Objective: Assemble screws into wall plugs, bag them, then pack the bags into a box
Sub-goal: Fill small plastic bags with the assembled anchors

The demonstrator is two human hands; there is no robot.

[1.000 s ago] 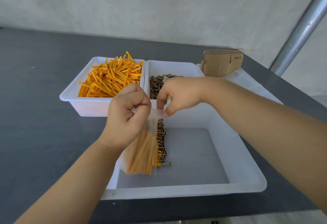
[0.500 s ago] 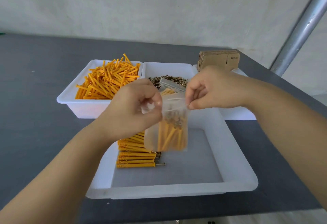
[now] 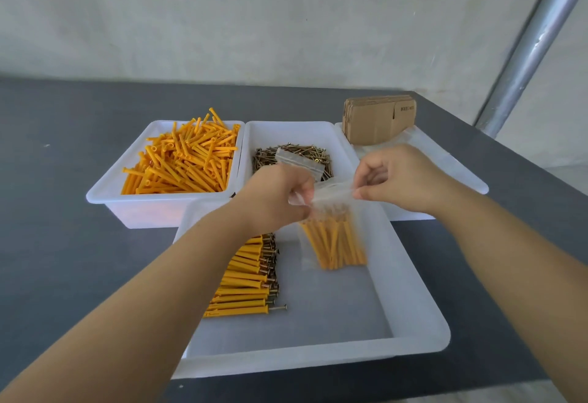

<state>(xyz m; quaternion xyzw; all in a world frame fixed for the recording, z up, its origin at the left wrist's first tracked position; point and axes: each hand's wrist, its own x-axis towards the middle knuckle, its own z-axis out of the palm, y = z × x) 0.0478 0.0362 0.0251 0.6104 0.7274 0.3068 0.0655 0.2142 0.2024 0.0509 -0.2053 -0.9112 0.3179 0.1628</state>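
Note:
A clear zip bag (image 3: 334,237) filled with orange wall plugs with screws hangs over the big white tray (image 3: 413,323). My left hand (image 3: 276,199) pinches the bag's top left corner. My right hand (image 3: 397,176) pinches the top strip at its right end. A row of assembled plugs with screws (image 3: 248,278) lies in the tray's left part, partly hidden by my left forearm. Loose orange plugs (image 3: 181,160) fill the back left bin. Loose screws (image 3: 292,157) lie in the middle bin, with an empty zip bag (image 3: 299,160) on top of them.
Flat cardboard boxes (image 3: 378,119) stand stacked at the back right, in a third white tray (image 3: 471,176) holding clear bags. All trays sit on a dark grey table (image 3: 63,243). A metal pole (image 3: 534,43) slants up at the right.
The bag has been lifted off the row of plugs and moved right. My hands have drawn apart along its top edge. The view has tilted slightly.

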